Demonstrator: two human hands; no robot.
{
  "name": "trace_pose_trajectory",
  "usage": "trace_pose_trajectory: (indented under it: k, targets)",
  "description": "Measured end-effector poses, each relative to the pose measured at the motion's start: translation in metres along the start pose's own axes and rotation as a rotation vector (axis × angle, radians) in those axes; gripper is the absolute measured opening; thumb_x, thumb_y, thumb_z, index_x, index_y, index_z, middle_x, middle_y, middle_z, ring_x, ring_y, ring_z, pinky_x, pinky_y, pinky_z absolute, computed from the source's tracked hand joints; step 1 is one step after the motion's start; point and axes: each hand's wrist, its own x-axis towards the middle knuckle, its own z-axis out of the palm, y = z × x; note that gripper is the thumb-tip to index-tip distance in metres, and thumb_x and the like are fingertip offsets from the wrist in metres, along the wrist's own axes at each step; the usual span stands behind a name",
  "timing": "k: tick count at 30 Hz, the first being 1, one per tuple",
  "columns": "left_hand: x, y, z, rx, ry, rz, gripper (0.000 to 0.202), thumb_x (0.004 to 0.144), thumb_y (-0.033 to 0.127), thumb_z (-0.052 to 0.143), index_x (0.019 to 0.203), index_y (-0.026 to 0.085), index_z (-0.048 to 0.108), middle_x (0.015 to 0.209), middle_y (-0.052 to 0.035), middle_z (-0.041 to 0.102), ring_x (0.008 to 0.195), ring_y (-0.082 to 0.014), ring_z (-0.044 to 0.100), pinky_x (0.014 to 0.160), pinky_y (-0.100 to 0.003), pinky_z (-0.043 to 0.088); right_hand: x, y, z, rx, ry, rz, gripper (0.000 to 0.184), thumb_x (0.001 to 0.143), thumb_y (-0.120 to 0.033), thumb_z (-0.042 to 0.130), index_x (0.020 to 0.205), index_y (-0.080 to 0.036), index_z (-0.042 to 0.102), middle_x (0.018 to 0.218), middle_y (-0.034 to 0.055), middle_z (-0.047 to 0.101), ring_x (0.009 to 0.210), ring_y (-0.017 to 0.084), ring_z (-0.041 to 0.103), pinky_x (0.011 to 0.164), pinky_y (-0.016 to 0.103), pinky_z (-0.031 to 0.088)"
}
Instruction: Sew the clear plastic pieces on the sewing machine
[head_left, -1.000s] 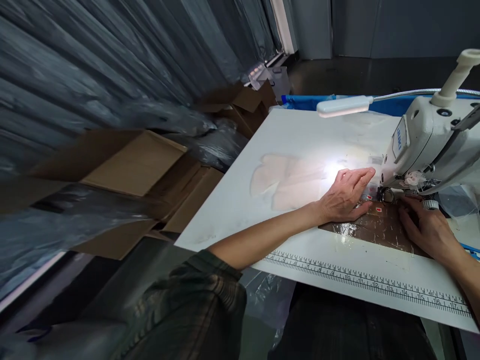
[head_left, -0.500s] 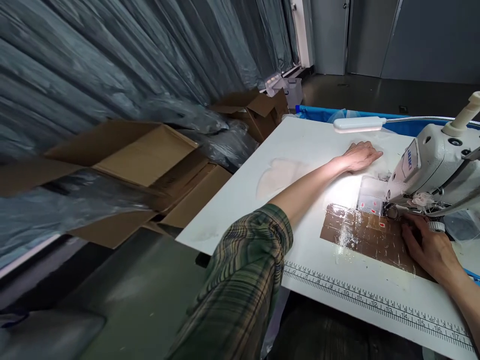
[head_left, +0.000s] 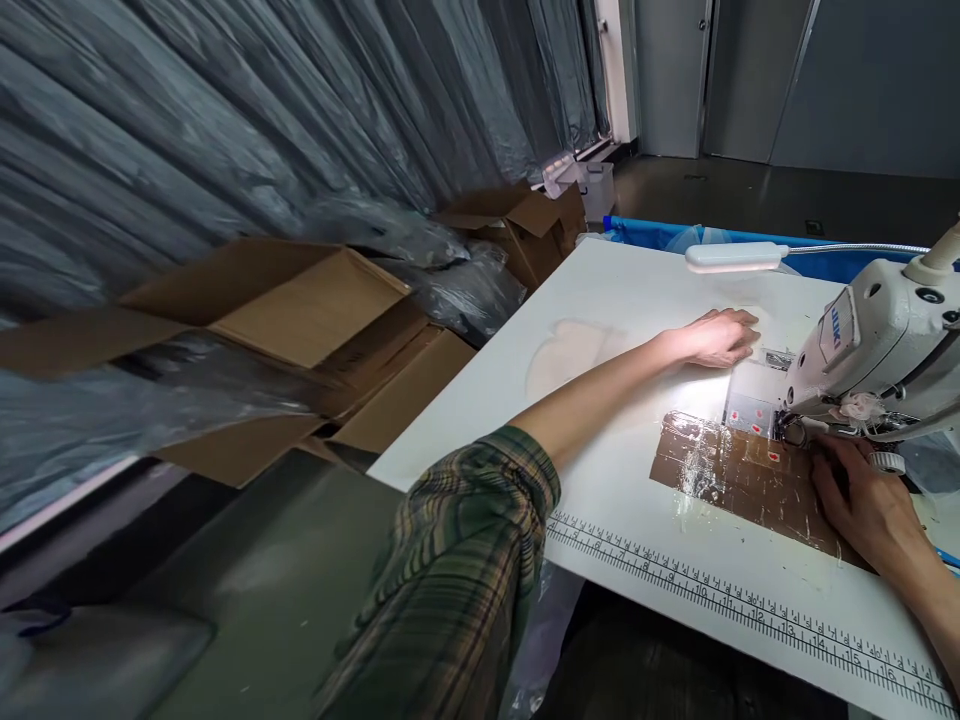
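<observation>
My left hand (head_left: 720, 338) rests on the white table (head_left: 637, 280) beyond the needle area, fingers bent and pressed together; whatever lies under them is too faint to make out. Close to the presser foot (head_left: 789, 428) of the white sewing machine (head_left: 862, 325), my right hand (head_left: 874, 490) lies with curled fingers. Its fingertips reach beneath the machine head, and anything they pinch is hidden. Brown tape (head_left: 727, 480) covers the table in front of the needle. Beside the foot is a pale plate (head_left: 742, 405) with small red marks.
A white lamp (head_left: 735, 258) on a flexible neck lights the work. A printed ruler (head_left: 720, 595) runs along the table's near edge. Open cardboard boxes (head_left: 307, 310) and clear plastic bags stand left, before a grey curtain (head_left: 300, 100). A blue rim (head_left: 645, 230) shows behind the table.
My left hand has drawn back slightly towards me and left, its fingers more bent, baring a small metal plate by the machine. My right hand stays nearly still. The view has shifted slightly.
</observation>
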Motion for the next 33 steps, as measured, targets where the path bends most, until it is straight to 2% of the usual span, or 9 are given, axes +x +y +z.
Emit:
trace_pose_trajectory:
  k: [3,8,11,15,20,22,26,30,33]
  targets:
    - [-0.004,-0.005,-0.008,-0.084,-0.038,-0.162,0.029,0.093,0.024,0.050,0.111,0.018,0.071,0.136,-0.0134,0.063,0.121,-0.0255,0.062,0.102,-0.039,0.048,-0.002,0.002,0.004,-0.015,-0.014,-0.023,0.042,0.100,-0.038,0.037,0.120,-0.019,0.069,0.112,0.0160,0.068,0.079,0.027,0.070,0.065,0.040,0.059]
    - [-0.020,-0.007,-0.019,-0.086,-0.006,-0.392,0.031,0.094,0.026,0.043,0.084,0.012,0.068,0.096,-0.0177,0.069,0.084,-0.0262,0.066,0.079,-0.040,0.053,-0.001,-0.003,0.001,-0.067,-0.037,-0.057,0.046,0.100,-0.035,0.032,0.120,-0.015,0.069,0.104,0.0185,0.068,0.068,0.027,0.067,0.058,0.042,0.057]
    - [-0.024,-0.002,-0.017,-0.128,-0.015,-0.440,0.027,0.093,0.035,0.053,0.082,0.013,0.065,0.098,-0.0169,0.068,0.085,-0.0261,0.066,0.078,-0.038,0.052,0.000,-0.003,0.001,-0.092,-0.053,-0.084,0.048,0.100,-0.033,0.031,0.124,-0.014,0.068,0.099,0.0177,0.068,0.063,0.025,0.064,0.051,0.039,0.053]
    - [-0.021,0.006,-0.017,-0.201,-0.042,-0.430,0.017,0.091,0.030,0.057,0.080,0.017,0.061,0.095,-0.0111,0.069,0.089,-0.0227,0.065,0.081,-0.034,0.051,-0.002,-0.001,0.006,-0.130,-0.028,-0.075,0.046,0.100,-0.034,0.032,0.122,-0.016,0.068,0.098,0.0166,0.067,0.057,0.022,0.061,0.052,0.039,0.053]
    - [-0.015,0.007,-0.019,-0.490,0.005,-0.522,0.017,0.096,0.035,0.053,0.095,0.018,0.056,0.083,-0.0065,0.069,0.076,-0.0176,0.064,0.074,-0.032,0.052,-0.003,0.001,0.009,-0.141,-0.003,-0.097,0.047,0.100,-0.034,0.030,0.121,-0.014,0.068,0.096,0.0176,0.067,0.064,0.026,0.064,0.055,0.041,0.055]
    - [-0.015,0.003,-0.017,-0.654,0.022,-0.585,0.018,0.094,0.029,0.056,0.106,0.017,0.053,0.079,-0.0051,0.069,0.071,-0.0155,0.064,0.074,-0.031,0.053,-0.004,0.001,0.010,-0.137,0.001,-0.104,0.046,0.100,-0.033,0.031,0.120,-0.013,0.068,0.098,0.0185,0.067,0.066,0.027,0.064,0.056,0.042,0.055]
    - [-0.019,-0.006,-0.012,-0.796,0.022,-0.628,0.032,0.087,0.012,0.058,0.117,0.016,0.050,0.095,-0.0107,0.074,0.076,-0.0145,0.069,0.074,-0.031,0.057,-0.005,0.002,0.011,-0.130,-0.006,-0.095,0.044,0.100,-0.033,0.032,0.118,-0.015,0.069,0.095,0.0174,0.067,0.062,0.024,0.063,0.054,0.039,0.054]
    - [-0.021,-0.012,-0.008,-0.824,-0.014,-0.610,0.034,0.081,0.009,0.064,0.114,0.014,0.056,0.110,-0.0162,0.073,0.087,-0.0175,0.073,0.075,-0.032,0.059,-0.005,0.003,0.012,-0.122,0.001,-0.104,0.045,0.101,-0.032,0.032,0.119,-0.014,0.069,0.094,0.0174,0.067,0.060,0.024,0.062,0.054,0.040,0.055]
    - [-0.021,-0.012,-0.005,-0.827,-0.011,-0.608,0.047,0.078,0.011,0.069,0.122,0.012,0.055,0.124,-0.0201,0.068,0.092,-0.0181,0.073,0.078,-0.031,0.059,-0.006,0.003,0.012,-0.128,0.005,-0.107,0.045,0.100,-0.031,0.033,0.125,-0.015,0.066,0.103,0.0191,0.067,0.065,0.026,0.064,0.056,0.042,0.056]
